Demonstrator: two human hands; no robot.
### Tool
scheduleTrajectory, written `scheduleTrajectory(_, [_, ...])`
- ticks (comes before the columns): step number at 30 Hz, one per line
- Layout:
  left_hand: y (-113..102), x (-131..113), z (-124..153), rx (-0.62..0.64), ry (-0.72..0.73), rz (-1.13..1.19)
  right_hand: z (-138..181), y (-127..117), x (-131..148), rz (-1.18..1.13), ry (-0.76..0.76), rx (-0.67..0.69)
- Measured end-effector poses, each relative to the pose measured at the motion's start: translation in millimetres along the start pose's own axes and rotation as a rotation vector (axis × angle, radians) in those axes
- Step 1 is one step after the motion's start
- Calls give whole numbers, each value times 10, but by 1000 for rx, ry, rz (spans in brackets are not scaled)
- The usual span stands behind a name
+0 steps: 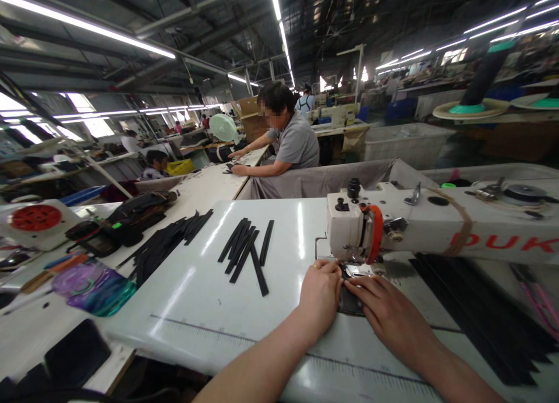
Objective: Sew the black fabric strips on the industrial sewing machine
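A white sewing machine (419,225) stands on a glossy white table (196,298). Both my hands rest at its needle. My left hand (319,292) is curled, fingertips pressed on a small dark piece (349,303) under the presser foot. My right hand (388,313) lies flatter on the same piece, fingers together and stretched toward the needle. Most of the piece is hidden under my hands.
Several black strips (247,248) lie in a loose pile left of the machine, more (166,243) farther left, and a dark stack (484,310) to the right. A phone (76,353), a teal-purple bag (94,286) and a red-disc device (35,218) sit at the left. Another person (288,138) works at the table behind.
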State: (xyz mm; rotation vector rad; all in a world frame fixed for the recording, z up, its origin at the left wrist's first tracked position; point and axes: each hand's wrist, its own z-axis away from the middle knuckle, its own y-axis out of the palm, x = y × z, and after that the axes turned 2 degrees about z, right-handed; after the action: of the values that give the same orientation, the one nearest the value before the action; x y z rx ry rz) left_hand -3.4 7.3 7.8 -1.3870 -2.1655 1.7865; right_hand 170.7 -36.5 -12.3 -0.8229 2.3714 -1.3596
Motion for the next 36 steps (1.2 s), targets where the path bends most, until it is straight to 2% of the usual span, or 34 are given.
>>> scheduleTrajectory(10, [52, 82, 16, 1, 20, -16, 6, 7, -7, -8, -2, -8])
scheduleTrajectory(15, [75, 252, -167, -127, -110, 27, 8, 7, -10, -30, 17, -13])
scheduleTrajectory(18, [80, 349, -253, -17, -52, -91, 12, 7, -13, -57, 32, -15])
scheduleTrajectory(20, [43, 405, -269, 0, -108, -188, 23, 9, -13, -73, 45, -11])
scheduleTrajectory(22, [-24, 452, -269, -82, -222, -270, 38, 12, -11, -84, 59, 0])
scheduleTrajectory(24, [-93, 466, -261, -152, -274, -328, 51, 16, -9, -85, 69, 3])
scheduleTrajectory(27, [-143, 372, -212, -87, -203, -290, 58, 15, -10, -73, 61, -37])
scheduleTrajectory(30, [-129, 201, -93, 7, -145, -127, 48, 1, -16, -74, 25, -63])
scheduleTrajectory(33, [-125, 112, 33, 24, -83, 14, 44, -16, -26, -108, 5, -44])
scheduleTrajectory(36, [-150, 138, 82, 11, -38, 61, 49, -22, -31, -134, 2, -48])
